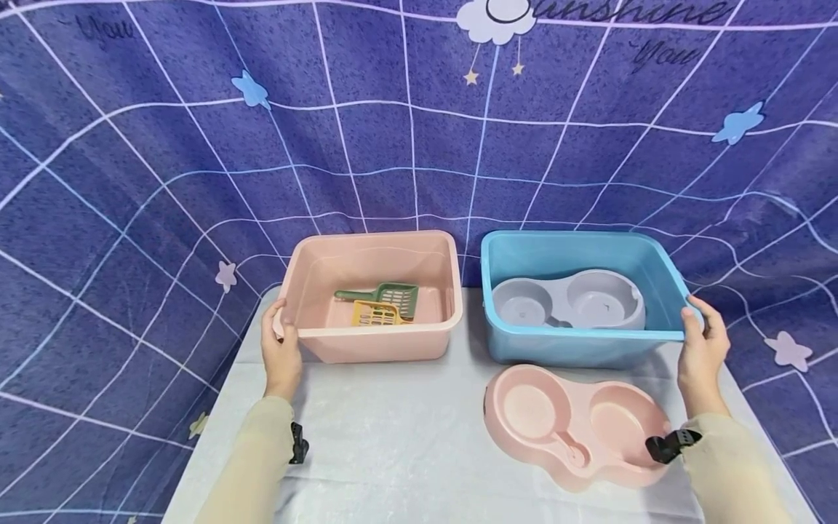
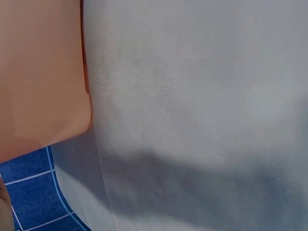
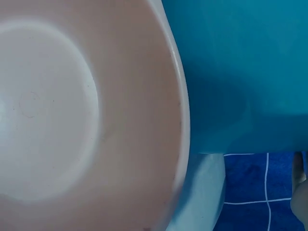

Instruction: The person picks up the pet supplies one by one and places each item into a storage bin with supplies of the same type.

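Observation:
At the front left corner of a pink plastic tub, my left hand grips the rim, its thumb over the edge. Inside that tub lie a green litter scoop and a yellow litter scoop. My right hand holds the front right corner of a blue tub, thumb on the rim. A grey double pet bowl sits in the blue tub. In front of it, a pink double pet bowl lies on the table, below my right wrist. The wrist views show only slivers of the hands.
Both tubs stand side by side at the back of the table, with a narrow gap between them. A purple-blue curtain with a white grid and stars hangs behind and at both sides.

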The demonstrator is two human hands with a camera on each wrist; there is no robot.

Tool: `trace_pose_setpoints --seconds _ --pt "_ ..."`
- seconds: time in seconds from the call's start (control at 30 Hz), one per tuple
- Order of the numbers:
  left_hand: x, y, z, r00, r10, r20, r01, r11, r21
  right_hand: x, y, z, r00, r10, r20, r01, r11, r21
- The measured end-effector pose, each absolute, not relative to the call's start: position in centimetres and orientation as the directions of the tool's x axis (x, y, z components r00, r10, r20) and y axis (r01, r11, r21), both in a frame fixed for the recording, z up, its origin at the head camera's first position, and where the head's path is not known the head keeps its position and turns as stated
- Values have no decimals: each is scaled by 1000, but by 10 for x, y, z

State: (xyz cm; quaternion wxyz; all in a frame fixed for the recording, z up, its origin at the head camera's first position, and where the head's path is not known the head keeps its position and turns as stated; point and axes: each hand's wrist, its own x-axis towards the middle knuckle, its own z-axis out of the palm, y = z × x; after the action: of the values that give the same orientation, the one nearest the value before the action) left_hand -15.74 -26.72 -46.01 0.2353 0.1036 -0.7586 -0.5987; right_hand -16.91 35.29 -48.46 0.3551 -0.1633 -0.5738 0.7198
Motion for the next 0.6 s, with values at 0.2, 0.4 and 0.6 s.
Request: trace_pose_setpoints --seconds 0.2,0.4,0.6 --pt "-166 -276 -472 -879 -434 198 98 244 965 -169 353 -489 -699 685 206 -384 -116 -916" --pt "-171 -283 -485 -880 -441 178 51 286 957 -168 354 -486 -703 687 183 -376 -141 -916" --pt "-167 -282 -481 -875 -443 193 56 305 951 -170 352 -485 -694 698 174 -393 -166 -905"
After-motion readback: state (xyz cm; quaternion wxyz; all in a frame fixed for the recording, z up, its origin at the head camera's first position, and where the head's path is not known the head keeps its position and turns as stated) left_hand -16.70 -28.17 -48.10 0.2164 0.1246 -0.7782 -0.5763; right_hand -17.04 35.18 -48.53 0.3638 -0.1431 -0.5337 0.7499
